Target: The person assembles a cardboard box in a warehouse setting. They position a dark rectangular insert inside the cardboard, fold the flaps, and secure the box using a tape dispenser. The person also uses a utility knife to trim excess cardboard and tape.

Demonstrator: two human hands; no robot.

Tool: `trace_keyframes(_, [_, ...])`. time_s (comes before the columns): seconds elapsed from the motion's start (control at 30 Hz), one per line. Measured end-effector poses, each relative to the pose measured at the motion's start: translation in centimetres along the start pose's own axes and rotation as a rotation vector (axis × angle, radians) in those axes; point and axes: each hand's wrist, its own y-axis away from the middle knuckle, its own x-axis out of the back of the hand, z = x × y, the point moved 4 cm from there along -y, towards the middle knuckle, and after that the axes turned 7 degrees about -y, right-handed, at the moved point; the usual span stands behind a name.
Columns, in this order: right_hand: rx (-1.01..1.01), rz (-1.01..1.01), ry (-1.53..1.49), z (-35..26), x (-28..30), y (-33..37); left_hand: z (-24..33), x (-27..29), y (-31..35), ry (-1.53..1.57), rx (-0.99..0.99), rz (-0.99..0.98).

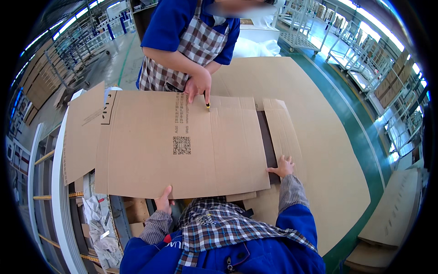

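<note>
A printed brown cardboard sheet (141, 118) lies across in front of me, creased toward its right side. My left hand (164, 199) grips its near edge, thumb on top and fingers beneath. At the sheet's right edge, my right hand (284, 167) rests with fingers spread, the thumb touching the edge and the other fingers on a narrower cardboard piece (284, 125). A dark strip (268, 141) shows in the gap between the two. Across from me, a co-worker's hand (199, 84) holds a yellow-and-black utility knife (207, 106), its tip at the crease.
A larger cardboard sheet (333, 150) spreads underneath and to the right. Another cardboard piece (82, 132) sticks out at the left, above a white-framed rack (61, 196). Crumpled white wrapping (98, 223) lies low on the left. Wheeled racks (301, 34) stand on the far right floor.
</note>
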Motion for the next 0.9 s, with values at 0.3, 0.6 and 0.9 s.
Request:
trace_keyframes(0.3, [-0.015,-0.006,0.018,0.4,-0.1,-0.3,-0.1,0.4,-0.2,-0.025,0.047,-0.013])
trace_keyframes(0.6, [-0.099,-0.020,-0.108,0.5,0.5,0.1,-1.6,-1.0,0.1,0.237,0.138,-0.204])
trace_keyframes(0.9, [-0.097,0.005,-0.113,1.5,0.8,-1.7,-5.3,-5.7,4.2,0.371,0.432,-0.730])
